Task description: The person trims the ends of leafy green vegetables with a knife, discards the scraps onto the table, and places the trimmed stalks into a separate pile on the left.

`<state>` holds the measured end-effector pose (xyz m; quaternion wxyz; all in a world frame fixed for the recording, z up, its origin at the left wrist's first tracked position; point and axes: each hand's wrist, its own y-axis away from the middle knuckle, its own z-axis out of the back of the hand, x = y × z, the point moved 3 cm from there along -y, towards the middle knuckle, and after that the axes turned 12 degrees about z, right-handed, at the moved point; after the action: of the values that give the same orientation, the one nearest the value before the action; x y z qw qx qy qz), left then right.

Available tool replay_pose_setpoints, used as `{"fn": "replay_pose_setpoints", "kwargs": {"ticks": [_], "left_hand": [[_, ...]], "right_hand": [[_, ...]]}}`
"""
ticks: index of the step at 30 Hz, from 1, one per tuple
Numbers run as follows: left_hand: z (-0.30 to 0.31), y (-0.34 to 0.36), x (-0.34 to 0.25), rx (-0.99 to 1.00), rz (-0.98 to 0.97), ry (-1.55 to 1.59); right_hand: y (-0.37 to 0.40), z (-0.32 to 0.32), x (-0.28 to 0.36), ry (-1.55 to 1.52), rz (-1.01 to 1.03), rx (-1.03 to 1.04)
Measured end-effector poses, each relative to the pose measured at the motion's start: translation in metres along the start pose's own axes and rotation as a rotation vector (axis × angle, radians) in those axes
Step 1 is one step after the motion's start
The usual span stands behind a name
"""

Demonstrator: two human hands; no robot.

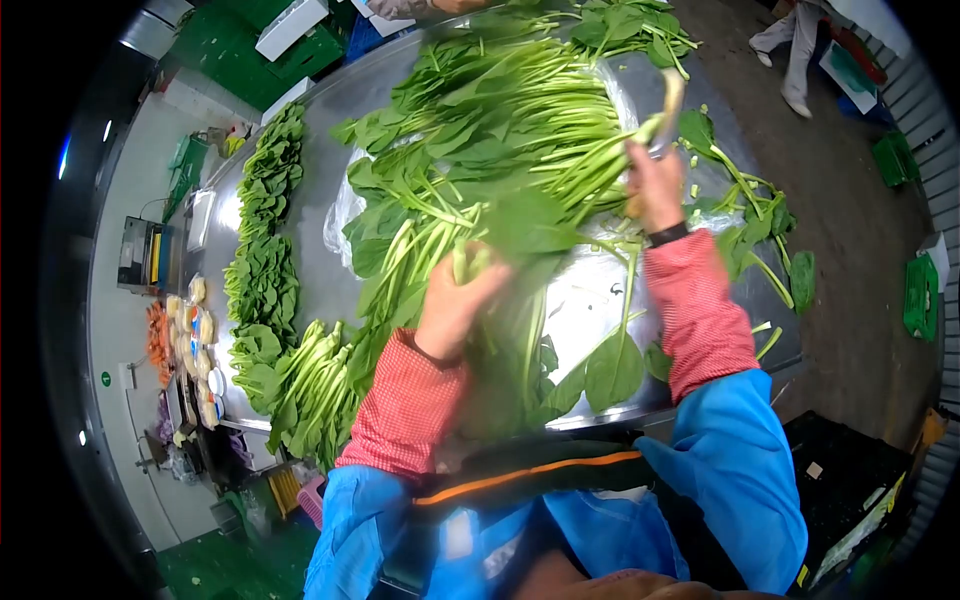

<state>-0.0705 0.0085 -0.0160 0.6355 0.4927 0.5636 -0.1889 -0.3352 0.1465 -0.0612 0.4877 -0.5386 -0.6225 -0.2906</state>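
Note:
A large heap of leafy greens (500, 130) with pale green stems lies across the metal table (325, 130). My left hand (458, 298) is closed round some green stems at the near side of the heap, with blurred leaves hanging beside it. My right hand (655, 185) is closed on a knife (668, 105), whose curved, pale brown part sticks up beyond the fingers beside the cut stem ends. Loose leaves (613, 370) lie near the table's front edge, below the hands.
A row of bundled greens (265, 220) runs along the table's left side, with another bundle (318, 380) nearer me. Trimmed leaves (760, 235) lie at the right edge. A co-worker's hand (455, 5) shows at the top; another person's legs (800, 55) stand at upper right.

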Motion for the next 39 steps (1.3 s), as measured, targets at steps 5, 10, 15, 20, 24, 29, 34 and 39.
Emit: {"fn": "replay_pose_setpoints", "kwargs": {"ticks": [5, 10, 15, 20, 24, 29, 34, 39], "left_hand": [[-0.036, 0.005, -0.035, 0.018, -0.08, -0.076], [-0.102, 0.016, -0.064, 0.219, -0.245, -0.229], [-0.132, -0.001, -0.045, 0.184, -0.365, -0.443], [-0.126, -0.007, -0.023, 0.303, -0.027, -0.235], [-0.127, -0.003, -0.021, 0.333, 0.008, -0.262], [-0.117, -0.001, -0.01, 0.303, 0.094, -0.24], [-0.128, 0.008, -0.008, 0.377, 0.137, -0.063], [-0.095, 0.005, -0.009, 0.378, 0.094, 0.196]], "right_hand": [[0.007, 0.029, 0.127, 0.509, 0.476, 0.166], [0.065, 0.008, 0.184, 0.771, 0.506, 0.368], [0.086, 0.031, 0.143, 0.476, 0.201, 0.418], [0.11, 0.052, 0.144, 0.942, 0.648, 0.4], [0.113, 0.072, 0.123, 1.133, 0.638, 0.528], [0.108, 0.133, 0.08, 1.079, 0.305, 0.312], [0.133, 0.064, 0.124, 0.39, 0.091, 0.559], [0.118, 0.074, 0.12, 0.38, -0.049, 0.312]]}}
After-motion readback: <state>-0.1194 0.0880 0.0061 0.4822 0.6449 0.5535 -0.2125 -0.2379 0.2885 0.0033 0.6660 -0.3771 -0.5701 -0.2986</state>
